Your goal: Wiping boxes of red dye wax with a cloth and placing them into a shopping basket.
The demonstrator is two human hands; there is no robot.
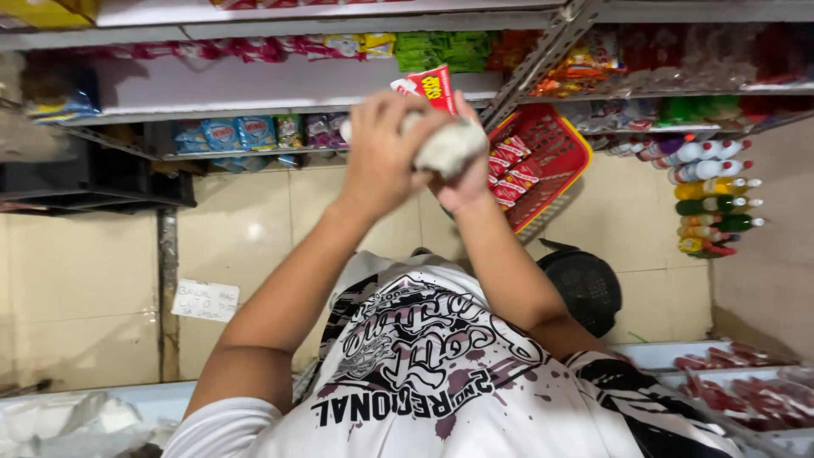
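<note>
— Starting at the left, what's there?

— A dark metal rack against the pale tiled floor (254,229), with a small white paper note (205,300) stuck low on it. Above runs a long grey metal shelf (280,89) carrying blue snack packets (222,132) and pink and yellow sachets along its upper edge.

— And the hands?

— Both are raised in the middle of the view. The left hand (381,157) has its fingers curled shut over a crumpled white cloth (449,146). The right hand (462,182) sits just beside and partly behind it, fingers wrapped on the same cloth from below, as far as I can tell; much of that hand is hidden.

— Anything else held?

— A red and white flat packet (432,85) sticks up just behind the hands; I cannot tell which hand grips it.

— Further right?

— A red plastic basket (560,157) tilted on its side, holding red packets (511,174). Below it a black mesh basket (585,288) on the floor. At the far right, a row of coloured plastic bottles (716,199) lying with their caps pointing right.
</note>
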